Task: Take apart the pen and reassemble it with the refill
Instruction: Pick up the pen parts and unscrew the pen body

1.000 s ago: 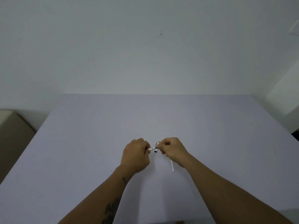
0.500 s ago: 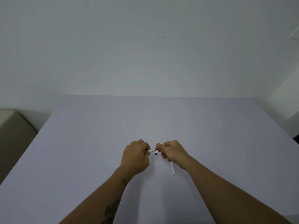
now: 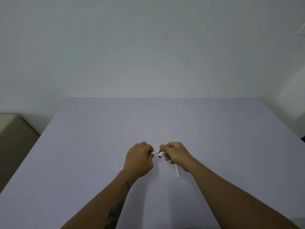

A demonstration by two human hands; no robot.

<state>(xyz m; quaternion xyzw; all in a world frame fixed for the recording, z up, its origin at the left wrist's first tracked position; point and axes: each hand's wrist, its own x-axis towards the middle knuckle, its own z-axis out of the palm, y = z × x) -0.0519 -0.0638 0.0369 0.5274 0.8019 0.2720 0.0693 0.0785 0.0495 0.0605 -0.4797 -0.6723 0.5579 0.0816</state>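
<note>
My left hand (image 3: 139,158) is closed around one end of a white pen barrel (image 3: 155,152), which points right toward my other hand. My right hand (image 3: 175,153) pinches the barrel's dark right end with its fingertips. A short white piece with a dark opening (image 3: 160,155) sticks out under the right hand's fingers. A thin white refill (image 3: 177,171) pokes out below the right hand, slanting down toward me. Both hands hover just above the lavender table (image 3: 99,146). Most of the pen is hidden inside the two fists.
A plain pale wall rises behind the table's far edge (image 3: 165,97). A brown piece of furniture (image 3: 14,138) stands off the table's left side. Something white (image 3: 293,100) stands at the right.
The hands stay together at the same spot. A little more of the barrel shows between them now, and the view has shifted slightly.
</note>
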